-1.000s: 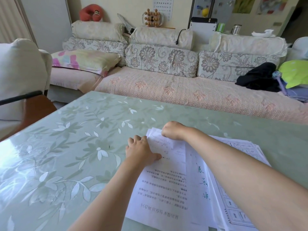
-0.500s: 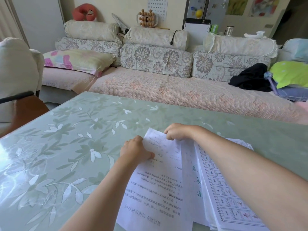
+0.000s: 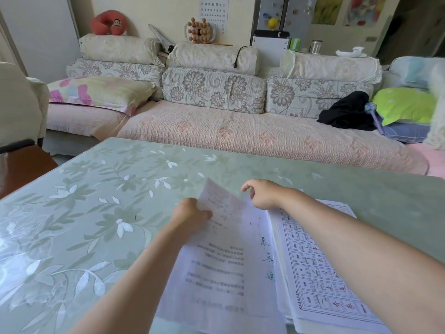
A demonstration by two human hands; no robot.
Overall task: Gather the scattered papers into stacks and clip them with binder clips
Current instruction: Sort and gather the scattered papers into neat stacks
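On the green floral table (image 3: pixel 101 213), the left hand (image 3: pixel 190 213) pinches the left edge of the top sheet (image 3: pixel 224 256), thumb pressed on its printed face and the other fingers curled beneath. The sheet's far end is raised off the paper stack (image 3: pixel 313 280). The right hand (image 3: pixel 263 194) hovers just beside that raised edge, fingers loosely curled and apart, index extended; contact cannot be confirmed.
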